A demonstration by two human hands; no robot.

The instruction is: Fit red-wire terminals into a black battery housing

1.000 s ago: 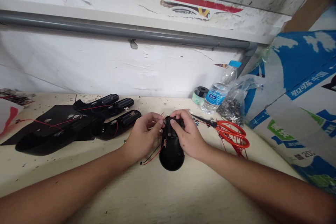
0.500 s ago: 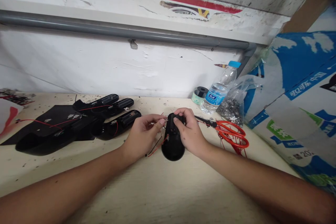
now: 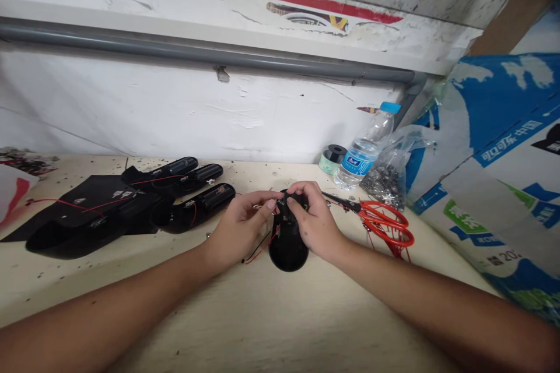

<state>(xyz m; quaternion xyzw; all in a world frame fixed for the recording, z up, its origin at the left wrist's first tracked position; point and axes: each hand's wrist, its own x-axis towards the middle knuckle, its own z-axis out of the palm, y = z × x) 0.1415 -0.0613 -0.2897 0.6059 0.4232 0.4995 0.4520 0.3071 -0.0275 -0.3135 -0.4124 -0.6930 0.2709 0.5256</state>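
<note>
A black rounded plastic part (image 3: 289, 247) lies at the middle of the table, its wide round end toward me. My right hand (image 3: 317, 218) grips its upper end, thumb on top and fingers around the far side. My left hand (image 3: 240, 221) is at the part's upper left, with thumb and index finger pinched at its edge; what sits between these fingertips is too small to make out. Thin red and black wires (image 3: 259, 247) stick out from the part's left side, below my left fingers.
Several similar black parts (image 3: 196, 210) with red wires lie at the left on a black sheet (image 3: 39, 218). On the right are red-handled scissors (image 3: 385, 224), a water bottle (image 3: 359, 154), a round jar (image 3: 332, 158), a bag of small metal pieces (image 3: 387, 178) and a large printed package (image 3: 503, 186).
My left hand has moved slightly right, its fingertips now over the part's upper edge. The part's round end has shifted a little toward me.
</note>
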